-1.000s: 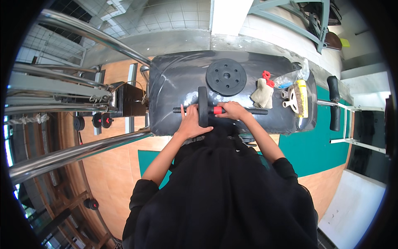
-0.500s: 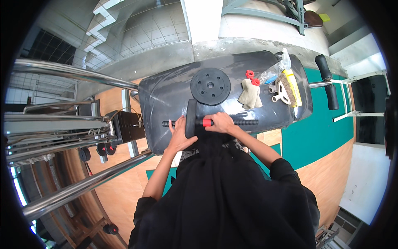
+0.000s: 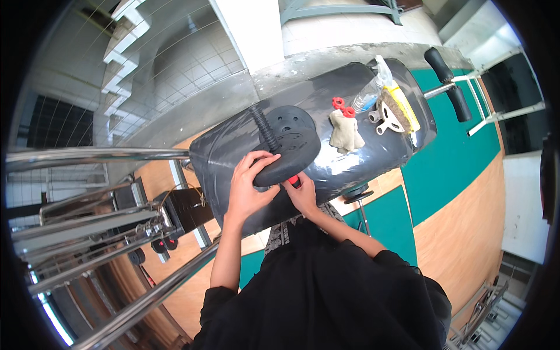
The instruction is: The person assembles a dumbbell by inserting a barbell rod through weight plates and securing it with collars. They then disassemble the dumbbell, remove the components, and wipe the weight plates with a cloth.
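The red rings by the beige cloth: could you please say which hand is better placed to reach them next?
Probably the right hand: it looks nearer the red rings, though it would have to release the bar. The left hand is farther off, gripping the weight plate.

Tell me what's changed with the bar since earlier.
The threaded bar, sideways before, has swung its left end away from the person; its mounted plate now partly hides the loose plate. The left hand and right hand keep hold. The beige cloth and red collars stayed put.
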A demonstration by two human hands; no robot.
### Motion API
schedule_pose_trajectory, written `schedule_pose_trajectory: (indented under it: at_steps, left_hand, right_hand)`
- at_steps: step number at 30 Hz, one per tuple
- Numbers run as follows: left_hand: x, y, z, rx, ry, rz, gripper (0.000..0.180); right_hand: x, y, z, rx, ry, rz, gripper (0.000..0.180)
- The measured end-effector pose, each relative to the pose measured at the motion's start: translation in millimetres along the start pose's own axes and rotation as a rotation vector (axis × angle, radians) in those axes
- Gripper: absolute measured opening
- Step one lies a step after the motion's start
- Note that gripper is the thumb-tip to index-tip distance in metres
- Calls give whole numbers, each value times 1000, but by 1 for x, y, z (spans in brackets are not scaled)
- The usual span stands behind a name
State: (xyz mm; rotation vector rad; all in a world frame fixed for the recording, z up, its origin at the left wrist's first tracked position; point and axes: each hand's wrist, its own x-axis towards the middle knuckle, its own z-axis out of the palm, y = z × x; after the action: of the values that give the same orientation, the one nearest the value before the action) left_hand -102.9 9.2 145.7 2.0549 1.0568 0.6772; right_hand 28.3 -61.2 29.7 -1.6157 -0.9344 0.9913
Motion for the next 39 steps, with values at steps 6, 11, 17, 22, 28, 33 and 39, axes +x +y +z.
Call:
schedule_pose_trajectory:
  at_steps: [6, 11, 17, 22, 28, 33, 39]
  left_hand:
    - [58, -15, -3, -33, -250, 297, 48]
    - [84, -32, 10, -120, -557, 284, 47]
    - [88, -47, 58, -1, -840, 389, 41]
    - [76, -54, 77, 83, -876, 424, 36]
    - [29, -67, 90, 75, -314, 214, 70]
    - [11, -65, 110, 43, 89, 39, 84]
    - [5, -84, 103, -116, 146, 27, 58]
  right_hand:
    - [-14, -2, 29, 474, 142, 157, 39]
    - [-37, 13, 44, 487, 105, 156, 27]
    - [-53, 29, 59, 258, 144, 198, 30]
    - [-52, 49, 64, 64, 152, 254, 46]
    - [-39, 59, 54, -45, 102, 242, 53]
    - [-32, 62, 51, -138, -34, 207, 61]
    - [-33, 55, 45, 17, -151, 281, 63]
